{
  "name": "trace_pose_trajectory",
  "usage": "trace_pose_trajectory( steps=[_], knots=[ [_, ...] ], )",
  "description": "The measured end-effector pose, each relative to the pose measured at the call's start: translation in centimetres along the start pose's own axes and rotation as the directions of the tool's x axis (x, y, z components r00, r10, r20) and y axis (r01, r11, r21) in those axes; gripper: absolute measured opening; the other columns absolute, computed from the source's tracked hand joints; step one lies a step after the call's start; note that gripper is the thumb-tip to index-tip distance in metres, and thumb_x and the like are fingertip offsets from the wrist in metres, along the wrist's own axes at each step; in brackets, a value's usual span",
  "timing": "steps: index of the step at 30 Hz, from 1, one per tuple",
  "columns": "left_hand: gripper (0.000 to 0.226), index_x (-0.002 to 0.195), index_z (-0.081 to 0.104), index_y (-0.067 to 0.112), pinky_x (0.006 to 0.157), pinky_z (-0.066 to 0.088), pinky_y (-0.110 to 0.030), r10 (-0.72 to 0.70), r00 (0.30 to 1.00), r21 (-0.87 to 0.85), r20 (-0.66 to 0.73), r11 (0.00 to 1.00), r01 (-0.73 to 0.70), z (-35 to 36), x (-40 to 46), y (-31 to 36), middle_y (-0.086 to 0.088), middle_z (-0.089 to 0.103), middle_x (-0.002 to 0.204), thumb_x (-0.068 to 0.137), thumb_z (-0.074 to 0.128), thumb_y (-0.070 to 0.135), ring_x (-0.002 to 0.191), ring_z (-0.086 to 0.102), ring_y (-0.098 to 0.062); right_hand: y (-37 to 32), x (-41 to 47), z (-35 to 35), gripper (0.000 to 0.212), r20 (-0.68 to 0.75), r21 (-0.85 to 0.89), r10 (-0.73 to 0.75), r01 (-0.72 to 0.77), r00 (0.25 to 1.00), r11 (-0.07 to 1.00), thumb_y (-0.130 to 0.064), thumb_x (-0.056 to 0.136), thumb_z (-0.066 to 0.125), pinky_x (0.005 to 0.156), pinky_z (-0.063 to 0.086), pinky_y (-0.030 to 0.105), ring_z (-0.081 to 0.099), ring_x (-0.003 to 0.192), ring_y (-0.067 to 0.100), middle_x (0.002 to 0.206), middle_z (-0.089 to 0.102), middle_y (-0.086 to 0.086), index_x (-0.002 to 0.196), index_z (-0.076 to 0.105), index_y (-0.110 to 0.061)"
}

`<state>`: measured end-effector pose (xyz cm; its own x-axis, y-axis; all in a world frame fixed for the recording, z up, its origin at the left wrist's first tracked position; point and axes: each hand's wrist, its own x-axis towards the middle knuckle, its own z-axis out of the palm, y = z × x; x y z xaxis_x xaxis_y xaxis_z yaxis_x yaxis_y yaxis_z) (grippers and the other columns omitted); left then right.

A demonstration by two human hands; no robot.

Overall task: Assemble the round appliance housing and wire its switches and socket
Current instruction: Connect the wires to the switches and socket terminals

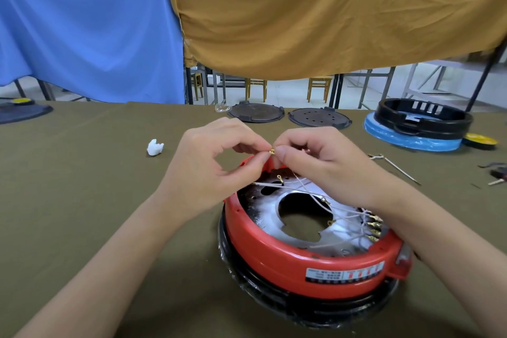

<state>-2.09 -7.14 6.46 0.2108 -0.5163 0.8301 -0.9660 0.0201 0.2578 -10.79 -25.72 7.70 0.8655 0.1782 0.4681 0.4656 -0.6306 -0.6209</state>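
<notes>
The left hand [216,162] has its fingers curled, thumb and forefinger pinching a small brass terminal [272,151] at the end of a white wire [270,186]. The right hand [315,162] meets it from the other side, its thumb and curled fingers pinching the same terminal. Both hands hover above the far rim of the red round housing [301,258], which sits on the olive-green table [82,200] near the person. Inside the housing, more white wires cross a metal plate [270,215].
</notes>
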Motion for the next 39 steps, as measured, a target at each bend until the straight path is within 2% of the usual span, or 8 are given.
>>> trace_pose_trajectory(
  steps=[2, 4, 5, 10, 15, 25, 35, 39],
  knots=[
    [0.014, 0.087, 0.075, 0.015, 0.075, 0.048, -0.019, 0.006, 1.0, -0.004, 0.006, 1.0, -0.006, 0.0, 0.1, 0.1, 0.011, 0.069, 0.083, 0.083, 0.072, 0.002, 0.079, 0.062, -0.009, 0.0, 0.1, -0.1, 0.025, 0.026, 0.11, 0.036, -0.038, 0.999, 0.993, -0.017, 0.097, 0.051, 0.059, 0.04, 0.039, 0.047, 0.063, 0.033, 0.075, 0.057, 0.024, 0.084, 0.065, -0.001],
    [0.012, 0.087, 0.076, 0.014, 0.074, 0.049, -0.023, 0.021, 1.0, 0.009, 0.017, 1.0, -0.021, -0.1, 0.1, 0.3, 0.007, 0.07, 0.081, 0.083, 0.071, 0.003, 0.078, 0.063, -0.012, 0.1, 0.0, -0.2, 0.024, 0.052, 0.207, 0.052, -0.062, 0.997, 0.976, -0.015, 0.096, 0.051, 0.055, 0.036, 0.02, 0.041, 0.058, 0.013, 0.067, 0.054, 0.004, 0.081, 0.064, -0.003],
    [0.012, 0.087, 0.076, 0.014, 0.074, 0.05, -0.025, 0.026, 0.999, 0.014, 0.023, 1.0, -0.027, -0.1, 0.1, 0.3, 0.006, 0.07, 0.081, 0.084, 0.071, 0.003, 0.078, 0.063, -0.013, 0.2, 0.0, -0.3, 0.023, 0.068, 0.238, 0.055, -0.07, 0.996, 0.969, -0.015, 0.096, 0.051, 0.055, 0.034, 0.016, 0.038, 0.058, 0.008, 0.066, 0.054, -0.004, 0.08, 0.065, -0.005],
    [0.011, 0.083, 0.076, 0.01, 0.073, 0.051, -0.03, 0.027, 0.999, 0.021, 0.026, 0.999, -0.028, 0.1, 0.1, 0.6, 0.003, 0.07, 0.078, 0.081, 0.071, 0.001, 0.076, 0.063, -0.016, 0.7, 0.0, -0.4, 0.022, 0.129, 0.304, 0.067, -0.103, 0.989, 0.947, -0.013, 0.097, 0.05, 0.058, 0.034, 0.013, 0.038, 0.06, 0.006, 0.065, 0.053, -0.015, 0.081, 0.065, -0.008],
    [0.007, 0.079, 0.074, 0.005, 0.072, 0.05, -0.029, 0.004, 1.0, 0.024, 0.012, 1.0, -0.005, 0.5, -0.1, 0.7, 0.001, 0.069, 0.076, 0.078, 0.07, 0.0, 0.074, 0.062, -0.016, 1.0, -0.1, -0.3, 0.022, 0.152, 0.332, 0.083, -0.13, 0.985, 0.934, -0.015, 0.096, 0.052, 0.058, 0.033, 0.015, 0.037, 0.061, 0.009, 0.065, 0.054, -0.014, 0.08, 0.066, -0.011],
    [0.01, 0.082, 0.075, 0.008, 0.071, 0.051, -0.031, -0.041, 0.999, -0.027, 0.025, 0.999, 0.042, 0.5, -0.2, 0.7, 0.0, 0.071, 0.078, 0.079, 0.071, 0.0, 0.075, 0.063, -0.018, 1.7, 0.0, -0.4, 0.022, 0.158, 0.361, 0.086, -0.139, 0.984, 0.922, -0.017, 0.095, 0.055, 0.059, 0.036, 0.015, 0.04, 0.061, 0.01, 0.067, 0.056, -0.009, 0.08, 0.07, -0.014],
    [0.01, 0.079, 0.074, 0.007, 0.07, 0.05, -0.028, -0.056, 0.998, -0.004, 0.008, 0.998, 0.056, 0.7, -0.2, 1.0, 0.0, 0.069, 0.075, 0.075, 0.07, 0.0, 0.073, 0.062, -0.016, 2.0, 0.0, -0.5, 0.022, 0.175, 0.363, 0.094, -0.153, 0.98, 0.919, -0.018, 0.095, 0.056, 0.059, 0.034, 0.02, 0.039, 0.061, 0.012, 0.067, 0.056, -0.006, 0.081, 0.071, -0.011],
    [0.011, 0.08, 0.074, 0.008, 0.071, 0.048, -0.025, -0.062, 0.998, -0.005, 0.02, 0.998, 0.062, 0.6, -0.2, 0.9, 0.002, 0.069, 0.076, 0.075, 0.07, -0.001, 0.073, 0.061, -0.015, 2.0, 0.0, -0.5, 0.022, 0.173, 0.349, 0.104, -0.16, 0.979, 0.923, -0.018, 0.094, 0.056, 0.059, 0.034, 0.02, 0.038, 0.061, 0.013, 0.068, 0.053, 0.002, 0.08, 0.07, -0.008]
  ],
)
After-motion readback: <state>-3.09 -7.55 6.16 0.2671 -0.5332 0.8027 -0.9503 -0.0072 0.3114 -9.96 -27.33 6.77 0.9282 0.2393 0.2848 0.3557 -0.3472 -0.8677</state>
